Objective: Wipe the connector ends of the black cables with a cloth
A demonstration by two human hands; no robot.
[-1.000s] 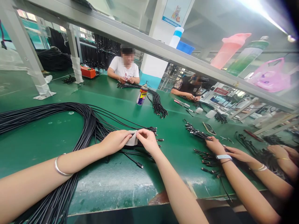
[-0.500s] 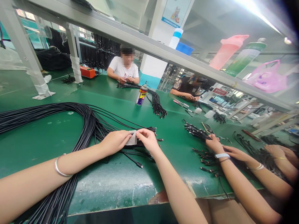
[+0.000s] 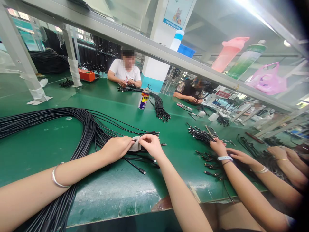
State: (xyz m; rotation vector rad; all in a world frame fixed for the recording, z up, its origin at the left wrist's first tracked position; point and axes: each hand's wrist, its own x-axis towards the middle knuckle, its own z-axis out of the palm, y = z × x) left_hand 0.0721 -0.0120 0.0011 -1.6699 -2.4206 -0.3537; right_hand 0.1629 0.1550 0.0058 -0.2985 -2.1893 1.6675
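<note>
My left hand (image 3: pixel 118 147) is closed, its fingertips pinching a thin black cable along with the near edge of a small grey cloth (image 3: pixel 135 145). My right hand (image 3: pixel 151 145) is closed at the cloth's other edge, thumb and finger pressed together where cloth and cable meet. The cable's end is hidden by the right fingers. Beneath both hands lies a thick bundle of black cables (image 3: pixel 88 124), curving in from the left and hanging over the front edge. Its connector ends fan out to the right, and one cable plug (image 3: pixel 142 171) points toward the front.
A spray can (image 3: pixel 144 98) stands on the green table (image 3: pixel 116 196) beyond my hands. On the right, a co-worker's hand (image 3: pixel 218 147) holds another cable bundle (image 3: pixel 199 133). Two people sit across the table. An overhead shelf beam (image 3: pixel 145 43) crosses above, carrying bottles and a pink bag.
The whole view has shifted slightly, so things appear a little further left. The grey cloth has folded more closely around the cable between my fingertips. Both hands keep their hold.
</note>
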